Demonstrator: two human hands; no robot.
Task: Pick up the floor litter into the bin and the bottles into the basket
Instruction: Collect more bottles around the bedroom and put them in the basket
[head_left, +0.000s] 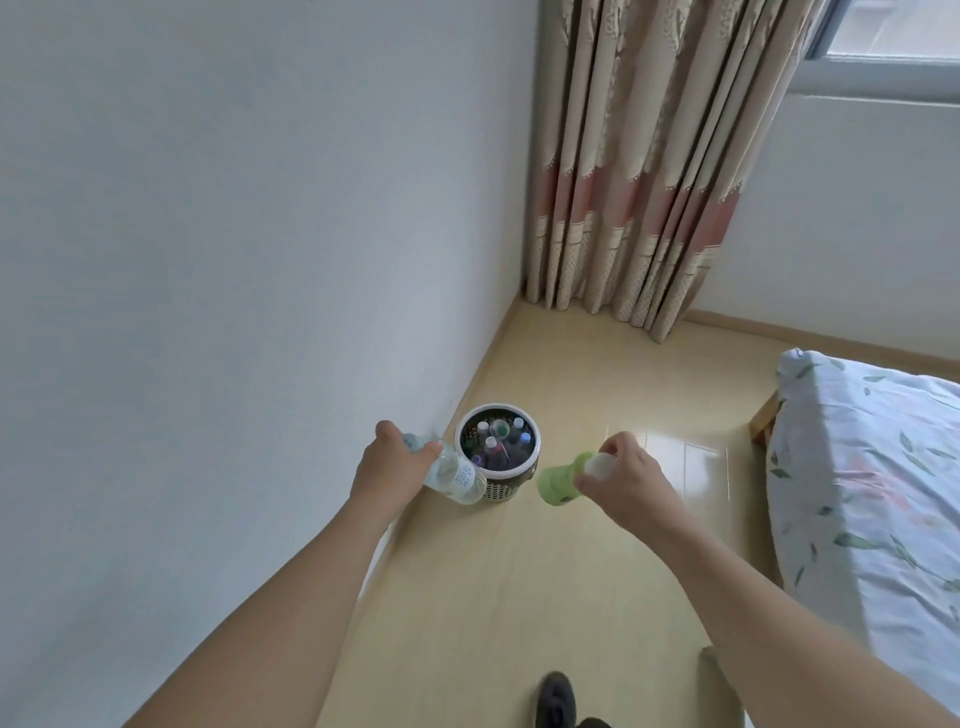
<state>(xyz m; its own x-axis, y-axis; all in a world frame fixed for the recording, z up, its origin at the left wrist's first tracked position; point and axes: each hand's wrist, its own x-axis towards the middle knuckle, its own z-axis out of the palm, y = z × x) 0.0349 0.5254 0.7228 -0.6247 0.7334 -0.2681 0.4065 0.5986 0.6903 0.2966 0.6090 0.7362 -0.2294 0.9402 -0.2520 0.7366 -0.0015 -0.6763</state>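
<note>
A round basket (519, 483) with a white rim and perforated dark wall stands on the floor against the left wall; several capped bottles stand upright inside it. My left hand (390, 466) grips a clear plastic bottle (458, 477), held tilted just left of the basket. My right hand (623, 480) holds a green bottle (560, 480) by its white-capped end, its base pointing left toward the basket's right side. Both bottles are in the air, above the floor. No bin or loose litter shows in this view.
A white wall runs along the left. Patterned curtains (639, 171) hang in the far corner under a window. A bed (872, 499) with a leaf-print sheet fills the right. Pale wood floor (519, 597) lies between; my dark shoe (558, 699) shows at the bottom.
</note>
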